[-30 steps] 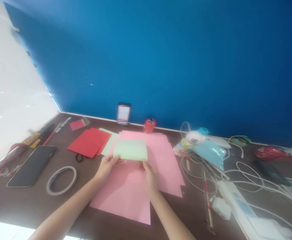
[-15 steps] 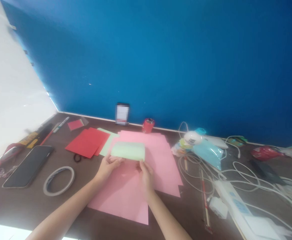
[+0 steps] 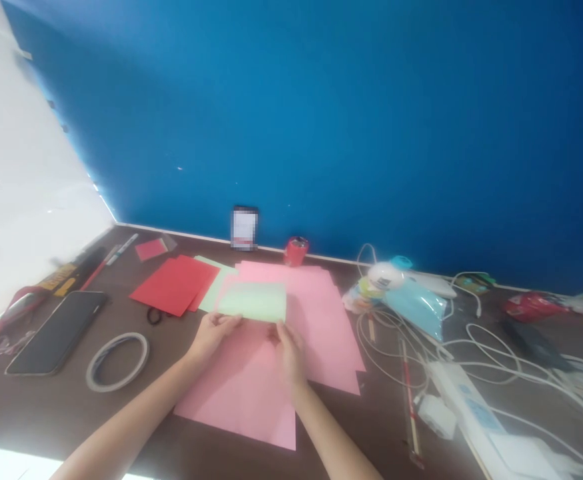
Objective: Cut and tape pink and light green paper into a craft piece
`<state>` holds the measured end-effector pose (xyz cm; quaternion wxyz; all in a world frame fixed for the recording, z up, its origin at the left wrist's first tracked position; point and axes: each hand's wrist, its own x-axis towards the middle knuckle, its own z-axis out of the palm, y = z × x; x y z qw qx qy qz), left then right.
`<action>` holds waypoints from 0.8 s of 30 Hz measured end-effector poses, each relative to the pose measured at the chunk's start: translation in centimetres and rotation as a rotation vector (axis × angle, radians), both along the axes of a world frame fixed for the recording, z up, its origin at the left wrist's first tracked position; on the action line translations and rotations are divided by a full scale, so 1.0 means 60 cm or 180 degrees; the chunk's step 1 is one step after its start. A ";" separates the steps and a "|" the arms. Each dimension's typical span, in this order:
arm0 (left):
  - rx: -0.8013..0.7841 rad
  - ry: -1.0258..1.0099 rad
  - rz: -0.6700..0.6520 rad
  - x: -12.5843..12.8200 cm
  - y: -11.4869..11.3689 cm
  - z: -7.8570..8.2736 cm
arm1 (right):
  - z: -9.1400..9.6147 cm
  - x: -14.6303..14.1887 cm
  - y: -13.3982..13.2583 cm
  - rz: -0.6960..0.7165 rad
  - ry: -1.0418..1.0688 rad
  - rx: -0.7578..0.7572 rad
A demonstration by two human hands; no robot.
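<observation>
A folded pale green paper (image 3: pixel 254 301) is held just above the pink sheets (image 3: pixel 316 313) in the middle of the brown table. My left hand (image 3: pixel 212 332) pinches its near left corner. My right hand (image 3: pixel 287 347) pinches its near right corner, fingers closed on the edge. Both forearms reach in from the bottom of the picture. Another green sheet (image 3: pixel 212 287) lies half under the red sheets (image 3: pixel 174 283) to the left.
A tape ring (image 3: pixel 117 361), a dark phone (image 3: pixel 54 332) and small scissors (image 3: pixel 155 315) lie left. A red cup (image 3: pixel 296 251) and a small card stand by the blue wall (image 3: pixel 321 120). White cables (image 3: pixel 476 347), a power strip (image 3: pixel 476 407) and blue packets crowd the right.
The green paper has dropped slightly and lies flatter than before. Both hands stay at its near corners, shifted a little to the left.
</observation>
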<state>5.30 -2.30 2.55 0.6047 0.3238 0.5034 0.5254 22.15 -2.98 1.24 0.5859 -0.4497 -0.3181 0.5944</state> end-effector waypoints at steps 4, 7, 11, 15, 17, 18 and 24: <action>-0.0022 -0.0144 0.0077 -0.001 0.001 0.002 | 0.002 -0.001 0.002 -0.0014 0.0046 -0.0108; -0.0059 -0.0446 0.0072 0.000 0.001 0.002 | -0.001 0.001 0.003 -0.0012 0.0055 -0.0128; -0.0090 -0.0818 0.0070 0.000 0.006 -0.006 | -0.006 0.003 0.004 0.0009 0.0081 -0.0060; -0.0149 -0.1122 0.0121 0.000 0.010 -0.009 | -0.009 0.002 0.004 -0.0025 0.0029 0.0006; -0.0173 -0.1218 0.0143 0.001 0.010 -0.009 | -0.010 0.002 0.003 -0.0013 -0.0016 0.0029; -0.0185 -0.1260 0.0144 0.001 0.010 -0.008 | -0.011 0.002 0.003 -0.0022 -0.0026 0.0037; -0.0215 -0.1417 0.0111 -0.001 0.014 -0.013 | -0.014 0.003 0.003 -0.0039 -0.0072 0.0071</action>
